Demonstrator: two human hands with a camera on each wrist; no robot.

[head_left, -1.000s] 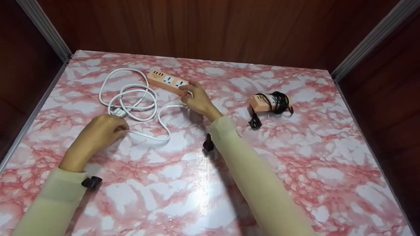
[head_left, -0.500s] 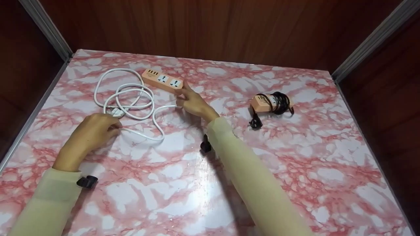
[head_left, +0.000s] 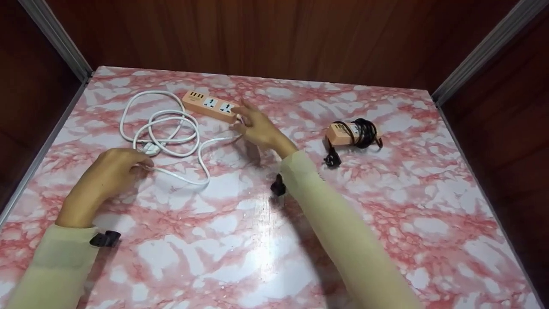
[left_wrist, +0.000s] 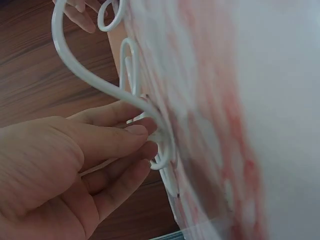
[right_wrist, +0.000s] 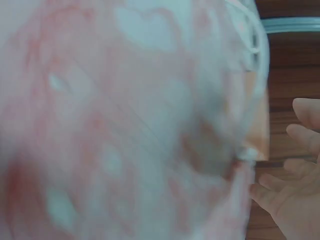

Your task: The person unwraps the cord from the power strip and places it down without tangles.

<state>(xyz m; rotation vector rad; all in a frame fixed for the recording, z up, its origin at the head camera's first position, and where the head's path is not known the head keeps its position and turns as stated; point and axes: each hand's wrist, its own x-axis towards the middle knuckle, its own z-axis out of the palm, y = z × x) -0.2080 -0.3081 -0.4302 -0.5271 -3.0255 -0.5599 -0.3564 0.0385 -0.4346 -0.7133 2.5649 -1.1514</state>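
Note:
In the head view, an orange power strip (head_left: 209,106) with white sockets and USB ports lies at the back left of the table. Its white cable (head_left: 182,178) runs from the strip's right end into loose coils, with a white plug (head_left: 151,148) beside them. My left hand (head_left: 107,178) pinches the cable just in front of the plug; the left wrist view shows the cable (left_wrist: 85,75) arching from the fingertips. At the strip's right end is my right hand (head_left: 259,128), its fingers spread and apart from the strip (right_wrist: 257,120) in the right wrist view.
A second orange power strip (head_left: 340,134), wrapped in its black cable (head_left: 365,134), lies right of my right hand with a black plug (head_left: 332,159) before it. Dark wooden panels (head_left: 274,38) enclose the red-and-white marbled table (head_left: 223,257) at back and sides.
My left hand has moved left with the white cable. The power strip and coils have shifted slightly left. My right hand has come away from the strip, its fingers spreading.

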